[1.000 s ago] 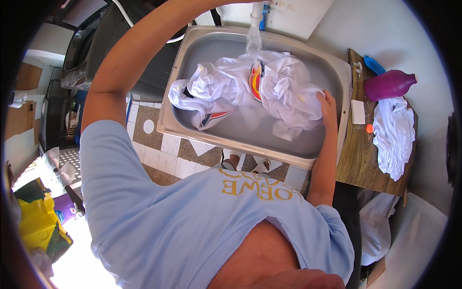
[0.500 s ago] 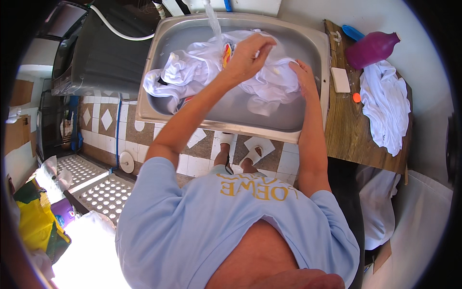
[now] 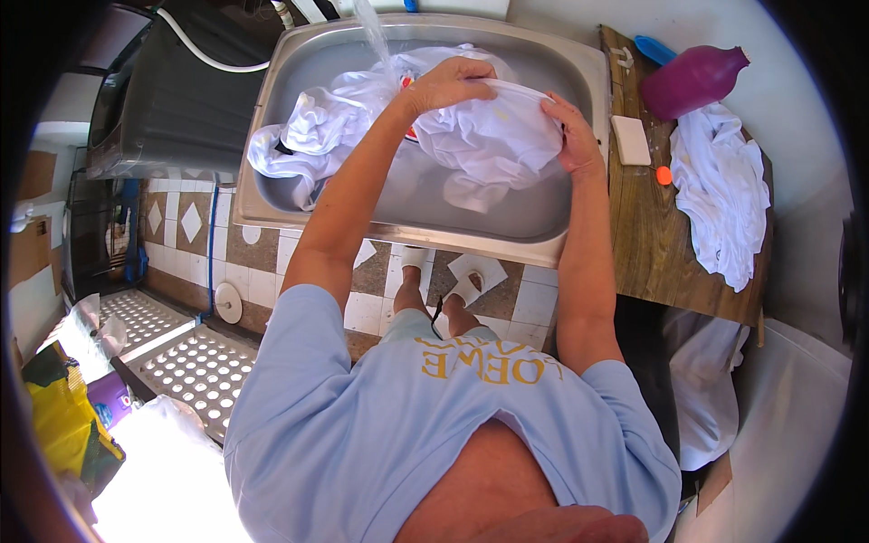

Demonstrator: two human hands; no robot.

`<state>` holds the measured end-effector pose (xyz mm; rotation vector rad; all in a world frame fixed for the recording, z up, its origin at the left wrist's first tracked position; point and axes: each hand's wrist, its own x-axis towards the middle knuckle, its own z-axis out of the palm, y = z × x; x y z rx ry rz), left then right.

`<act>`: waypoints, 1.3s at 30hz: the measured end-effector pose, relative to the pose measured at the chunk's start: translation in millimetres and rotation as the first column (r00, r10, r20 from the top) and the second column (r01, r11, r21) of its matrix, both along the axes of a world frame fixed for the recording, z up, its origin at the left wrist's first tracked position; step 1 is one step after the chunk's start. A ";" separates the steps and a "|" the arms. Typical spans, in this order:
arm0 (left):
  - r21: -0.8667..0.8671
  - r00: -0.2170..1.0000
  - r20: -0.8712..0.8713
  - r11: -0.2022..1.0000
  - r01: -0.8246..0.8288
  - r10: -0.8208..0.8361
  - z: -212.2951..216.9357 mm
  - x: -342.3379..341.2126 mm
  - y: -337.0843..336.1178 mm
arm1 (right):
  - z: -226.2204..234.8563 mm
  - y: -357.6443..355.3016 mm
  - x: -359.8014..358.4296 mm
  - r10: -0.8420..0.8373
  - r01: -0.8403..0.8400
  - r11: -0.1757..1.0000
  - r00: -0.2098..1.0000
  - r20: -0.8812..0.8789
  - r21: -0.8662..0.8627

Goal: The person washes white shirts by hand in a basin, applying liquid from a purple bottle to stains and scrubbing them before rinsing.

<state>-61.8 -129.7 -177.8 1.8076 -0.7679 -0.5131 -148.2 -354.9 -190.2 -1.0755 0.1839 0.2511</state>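
A steel sink (image 3: 389, 226) holds a wet white garment (image 3: 489, 136) with a small red print and faint yellowish marks. My left hand (image 3: 450, 86) pinches the cloth's upper edge near the middle of the basin. Toward the basin's right side, my right hand (image 3: 575, 136) grips the same garment, its thumb and fingers closed on the edge. Between them the fabric is spread and partly lifted, with its lower folds hanging into the sink. More bunched white cloth (image 3: 317, 127) lies at the left of the basin. A stream of water (image 3: 372, 36) falls beside my left hand.
On the wooden table (image 3: 647, 249) at the right are a purple bottle (image 3: 692, 83), a whitish bar (image 3: 631, 141), an orange cap (image 3: 663, 176), a blue object (image 3: 654, 50) and a crumpled white cloth (image 3: 720, 204). A dark appliance (image 3: 204, 100) stands left of the sink.
Both hands now hold the garment's edge, and the cloth between them is stretched and raised. My left hand has moved slightly left and down onto the cloth. The view has shifted slightly.
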 end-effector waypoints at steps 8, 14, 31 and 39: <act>-0.154 0.981 -0.190 0.985 -0.077 0.047 31.1 -6.5 1.8 | 5.1 2.0 4.8 0.065 -0.037 0.988 0.981 0.185 -0.151; -0.160 0.977 -0.213 0.987 -0.021 -0.014 38.8 -6.1 3.9 | 25.1 -1.7 -2.0 0.141 -0.025 0.877 0.968 0.208 -0.479; -0.542 0.327 -0.823 0.814 -0.209 -0.465 -44.7 -32.0 -4.5 | 53.3 -12.9 28.9 0.462 -0.358 0.696 0.887 0.007 -0.622; -0.476 0.275 -0.877 0.791 -0.384 -0.394 -26.8 -57.1 -3.2 | 32.6 -73.9 6.9 -0.509 0.872 0.238 0.488 0.709 -0.428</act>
